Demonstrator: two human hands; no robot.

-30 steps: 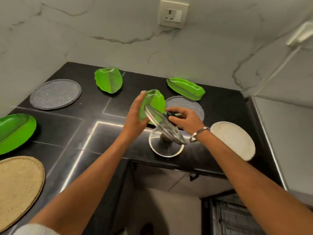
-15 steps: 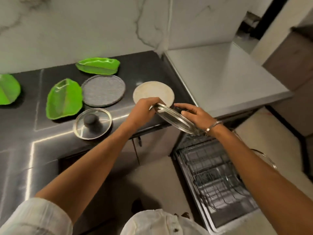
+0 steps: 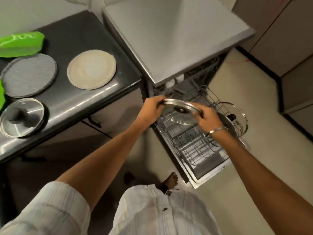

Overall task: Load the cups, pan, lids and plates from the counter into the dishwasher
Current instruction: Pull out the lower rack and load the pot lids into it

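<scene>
The left hand [image 3: 152,106] fingers pinch the left rim of the glass lid [image 3: 181,114], the right hand [image 3: 209,117] fingers clamp its right rim. The lid, transparent, steel-edged, dark-knobbed, hangs tilted above the dishwasher rack [image 3: 189,143].

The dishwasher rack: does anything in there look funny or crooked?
Only slightly: a round glass lid with a black knob leans tilted at the pulled-out wire rack's far right edge, not slotted upright. Nothing looks spilled or broken. Both hands hold another steel-rimmed glass lid above the rack.
</scene>
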